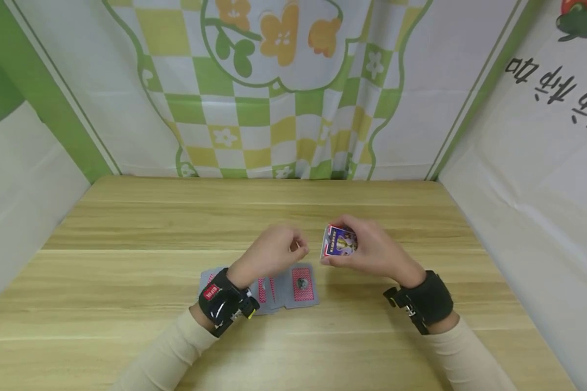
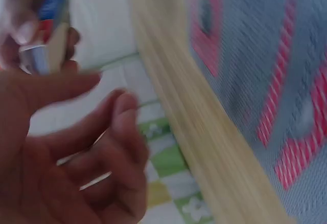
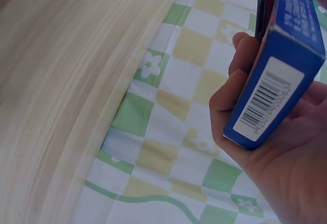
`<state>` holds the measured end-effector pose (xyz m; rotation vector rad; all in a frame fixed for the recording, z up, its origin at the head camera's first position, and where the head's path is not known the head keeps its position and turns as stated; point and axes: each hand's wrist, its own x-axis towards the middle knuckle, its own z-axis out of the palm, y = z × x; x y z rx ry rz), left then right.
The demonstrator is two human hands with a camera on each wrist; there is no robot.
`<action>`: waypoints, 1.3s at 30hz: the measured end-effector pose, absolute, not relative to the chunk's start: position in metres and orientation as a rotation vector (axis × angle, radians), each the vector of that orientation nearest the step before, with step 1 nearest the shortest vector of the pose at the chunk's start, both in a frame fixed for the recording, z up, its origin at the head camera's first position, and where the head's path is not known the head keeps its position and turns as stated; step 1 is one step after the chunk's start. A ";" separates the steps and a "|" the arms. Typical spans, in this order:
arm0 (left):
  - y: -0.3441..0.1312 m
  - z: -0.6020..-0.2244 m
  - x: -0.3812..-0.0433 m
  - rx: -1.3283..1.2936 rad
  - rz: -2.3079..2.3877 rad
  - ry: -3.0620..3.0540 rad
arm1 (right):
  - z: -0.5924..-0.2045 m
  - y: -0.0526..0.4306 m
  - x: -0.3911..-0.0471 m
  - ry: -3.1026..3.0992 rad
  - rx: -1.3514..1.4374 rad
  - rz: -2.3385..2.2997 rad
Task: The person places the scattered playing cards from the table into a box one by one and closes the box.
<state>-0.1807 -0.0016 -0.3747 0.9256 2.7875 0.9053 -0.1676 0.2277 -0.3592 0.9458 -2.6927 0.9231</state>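
My right hand (image 1: pixel 379 252) grips a small playing-card box (image 1: pixel 341 241) above the table, thumb on one side and fingers on the other. Its printed face shows in the head view; in the right wrist view a blue end with a barcode (image 3: pixel 265 98) faces the camera. To the left of the box is my left hand (image 1: pixel 274 252), its fingers loosely bent and thumb apart, with nothing between them. Below that hand and wrist, playing cards (image 1: pixel 303 283) lie overlapped in a row, grey-edged with red patterned backs. The left forearm hides part of the row.
The wooden table (image 1: pixel 176 217) runs back to a green-and-yellow checked curtain (image 1: pixel 254 136) with flowers. White cloth walls (image 1: pixel 528 179) stand at both sides. Each wrist wears a black strap (image 1: pixel 432 298) with a small camera.
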 end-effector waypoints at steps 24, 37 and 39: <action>0.000 -0.393 -0.172 0.911 0.374 2.750 | -0.362 0.226 -0.167 -2.704 0.975 0.946; -0.012 -0.378 -0.182 0.902 0.700 2.534 | -0.363 0.227 -0.167 -2.701 1.016 0.936; -0.015 -0.371 -0.183 0.866 0.805 2.556 | -0.363 0.227 -0.168 -2.699 1.022 0.938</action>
